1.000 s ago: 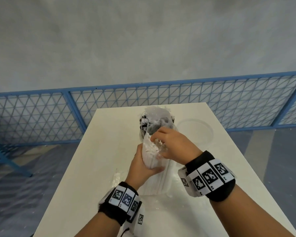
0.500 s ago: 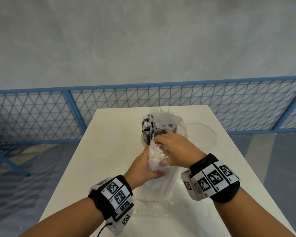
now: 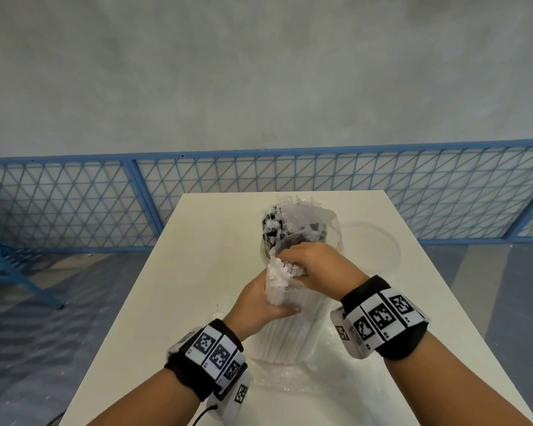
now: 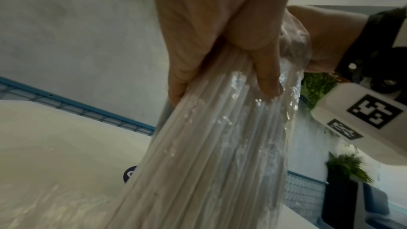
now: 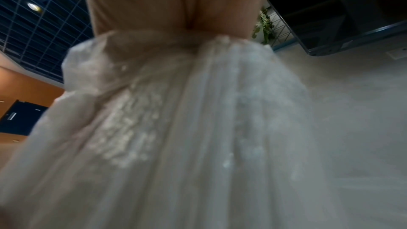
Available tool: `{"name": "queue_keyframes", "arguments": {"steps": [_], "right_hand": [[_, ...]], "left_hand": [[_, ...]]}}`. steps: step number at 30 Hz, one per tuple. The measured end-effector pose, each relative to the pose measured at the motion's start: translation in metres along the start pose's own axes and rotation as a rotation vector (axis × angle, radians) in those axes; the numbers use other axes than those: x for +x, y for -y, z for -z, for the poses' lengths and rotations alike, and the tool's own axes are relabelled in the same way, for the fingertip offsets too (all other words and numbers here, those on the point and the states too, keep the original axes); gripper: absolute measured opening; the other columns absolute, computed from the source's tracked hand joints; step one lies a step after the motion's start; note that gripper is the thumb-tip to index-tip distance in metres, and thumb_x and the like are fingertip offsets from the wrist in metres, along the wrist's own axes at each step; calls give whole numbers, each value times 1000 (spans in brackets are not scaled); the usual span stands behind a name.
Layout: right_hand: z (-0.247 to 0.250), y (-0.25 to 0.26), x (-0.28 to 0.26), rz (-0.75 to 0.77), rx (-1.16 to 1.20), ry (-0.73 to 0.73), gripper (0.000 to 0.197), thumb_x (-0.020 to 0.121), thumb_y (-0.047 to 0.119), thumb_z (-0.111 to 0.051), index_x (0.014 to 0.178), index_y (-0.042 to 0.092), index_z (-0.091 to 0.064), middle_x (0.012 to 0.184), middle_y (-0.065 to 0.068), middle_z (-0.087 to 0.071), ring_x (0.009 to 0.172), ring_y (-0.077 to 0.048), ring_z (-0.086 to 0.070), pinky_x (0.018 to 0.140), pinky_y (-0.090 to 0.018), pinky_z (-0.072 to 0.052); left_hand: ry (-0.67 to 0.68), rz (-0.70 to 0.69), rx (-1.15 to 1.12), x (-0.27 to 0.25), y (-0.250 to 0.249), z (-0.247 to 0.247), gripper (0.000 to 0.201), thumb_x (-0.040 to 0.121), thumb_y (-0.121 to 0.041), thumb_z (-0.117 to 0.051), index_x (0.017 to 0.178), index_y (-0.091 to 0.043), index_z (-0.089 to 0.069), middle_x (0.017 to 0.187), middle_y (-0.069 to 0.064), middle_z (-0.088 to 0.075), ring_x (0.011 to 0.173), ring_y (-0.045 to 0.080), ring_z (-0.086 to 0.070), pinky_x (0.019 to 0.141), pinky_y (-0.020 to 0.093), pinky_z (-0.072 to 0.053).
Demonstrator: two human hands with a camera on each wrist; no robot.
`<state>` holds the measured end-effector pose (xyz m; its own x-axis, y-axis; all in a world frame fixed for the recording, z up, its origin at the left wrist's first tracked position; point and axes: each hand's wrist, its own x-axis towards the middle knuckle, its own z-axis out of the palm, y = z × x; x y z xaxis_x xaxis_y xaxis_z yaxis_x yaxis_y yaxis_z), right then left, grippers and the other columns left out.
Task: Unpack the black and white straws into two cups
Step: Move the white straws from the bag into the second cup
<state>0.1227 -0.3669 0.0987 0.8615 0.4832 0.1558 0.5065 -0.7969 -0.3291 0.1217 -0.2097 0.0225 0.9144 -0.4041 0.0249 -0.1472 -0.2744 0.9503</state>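
A bundle of white straws [image 3: 285, 330] in a clear plastic bag stands upright on the white table [image 3: 197, 272]. My left hand [image 3: 260, 302] grips the bundle around its upper part [image 4: 220, 128]. My right hand [image 3: 314, 265] pinches the top ends of the white straws [image 3: 282, 270] from above; in the right wrist view the bundle [image 5: 176, 128] is blurred. Just behind stands a clear cup with black straws [image 3: 274, 226] still in crinkled plastic wrap. A second clear cup [image 3: 379, 241] stands to its right, nothing visible in it.
Loose clear plastic wrap [image 3: 305, 385] lies on the table in front of the bundle. A blue mesh fence [image 3: 74, 204] runs behind the table, with a grey wall above. The table's left edge drops to the floor.
Both hands and the bundle have shifted slightly toward me and lower. My left forearm has swung out to the left. The grips are unchanged.
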Motion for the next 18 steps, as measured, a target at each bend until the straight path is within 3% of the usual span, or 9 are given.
{"name": "queue_keyframes", "arguments": {"steps": [4,9,13,16,18], "right_hand": [[2,-4,1,4,61,-39,35,81,13,-67,116,13,-64,107,-7,-68,101,-23,-62,83,-25,-41],[18,-2,-3,-38,119,-102,46,76,20,-74,120,13,-62,122,-4,-64,113,-18,-58,100,-26,-38],[34,-3,-5,-23,188,-211,47,71,24,-78,115,13,-65,114,-3,-68,103,-13,-61,91,-18,-41],[30,-2,-4,-23,327,-316,44,71,23,-78,113,18,-63,112,3,-66,94,7,-53,82,-2,-35],[18,2,-5,-80,490,-360,52,72,28,-77,119,24,-56,118,8,-58,102,9,-49,85,-5,-37]], "left_hand": [[-18,12,6,-2,-1,-1,59,65,-25,-84,117,-24,-57,110,-11,-68,103,1,-62,87,16,-48],[-47,15,-4,-2,-2,-4,61,67,-20,-83,119,-28,-53,107,-16,-66,99,-7,-61,80,9,-46],[-62,20,-28,-2,0,-5,61,66,-21,-84,120,-24,-54,106,-13,-67,97,-5,-62,78,9,-47],[-96,20,-61,-3,4,-5,67,65,-24,-84,123,-22,-52,113,-8,-67,106,7,-63,86,18,-50],[-110,17,-71,-4,3,-7,66,66,-23,-83,123,-27,-50,114,-12,-65,108,4,-61,84,13,-49]]}}
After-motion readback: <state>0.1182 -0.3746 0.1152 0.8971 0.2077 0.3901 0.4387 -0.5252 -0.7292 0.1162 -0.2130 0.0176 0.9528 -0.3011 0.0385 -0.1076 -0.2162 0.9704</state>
